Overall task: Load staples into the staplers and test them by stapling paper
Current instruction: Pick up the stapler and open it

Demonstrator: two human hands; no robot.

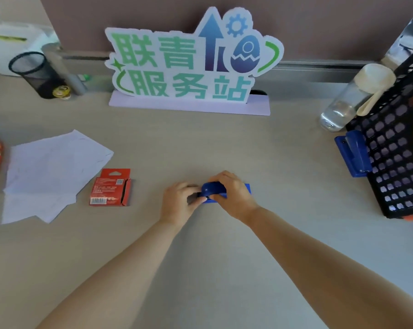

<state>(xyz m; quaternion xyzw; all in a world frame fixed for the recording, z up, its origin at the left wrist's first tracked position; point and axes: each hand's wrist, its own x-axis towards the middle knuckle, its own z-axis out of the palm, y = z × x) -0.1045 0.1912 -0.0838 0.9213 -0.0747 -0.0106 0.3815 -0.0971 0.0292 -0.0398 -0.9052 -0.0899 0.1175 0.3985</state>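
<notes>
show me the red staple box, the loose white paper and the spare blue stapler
red cardboard staple box (109, 188): head view, printed front face
loose white paper sheets (51, 172): head view, middle of top sheet
spare blue plastic stapler (354, 153): head view, top arm

Your beige desk, backed by a brown partition, in soft even light.

You look down on a pale beige desktop (224, 143) that runs back to a brown partition wall (129, 15), with a grey metal rail (319, 66) along its foot. A cut-out sign (189, 58) with green characters, a blue arrow and an egg stands upright on a white base in front of that rail. At your far left sit a black mesh pen cup (32, 72) and a white box (10, 41). At your right a clear bottle (343, 103) stands just beside a black perforated basket (390, 150). Shadows are faint.
</notes>
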